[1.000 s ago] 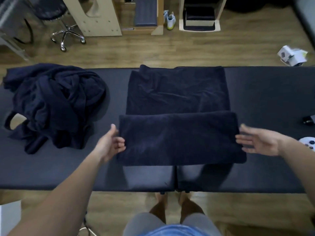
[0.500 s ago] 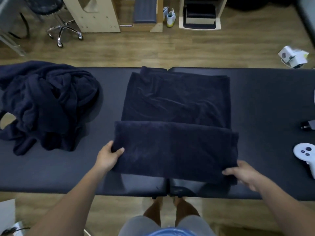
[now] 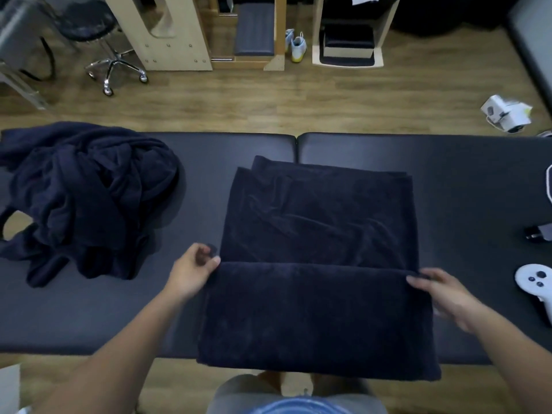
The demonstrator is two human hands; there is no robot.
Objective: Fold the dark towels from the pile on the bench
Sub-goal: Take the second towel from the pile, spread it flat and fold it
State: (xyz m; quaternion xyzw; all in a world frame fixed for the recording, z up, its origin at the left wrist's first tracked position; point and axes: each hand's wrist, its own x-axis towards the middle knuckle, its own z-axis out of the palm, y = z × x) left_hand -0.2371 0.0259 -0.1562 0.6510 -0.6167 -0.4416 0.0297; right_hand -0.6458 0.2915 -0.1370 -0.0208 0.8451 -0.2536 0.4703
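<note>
Pinching the towel at the fold's 9 o'clock end, the left hand mirrors the right hand at 3 o'clock, whose grip is too blurred to call, the fold running 9-to-3 across the desk, pile off at 10 o'clock.

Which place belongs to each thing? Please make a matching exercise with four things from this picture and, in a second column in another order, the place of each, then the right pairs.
Things
1. crumpled towel pile
2. towel being folded
3. white controller
4. white shoes

Places
A. on the floor beyond the bench
B. at the bench's right end
C. in the bench's middle
D. at the bench's left end

Pairs: 1-D, 2-C, 3-B, 4-A
</note>
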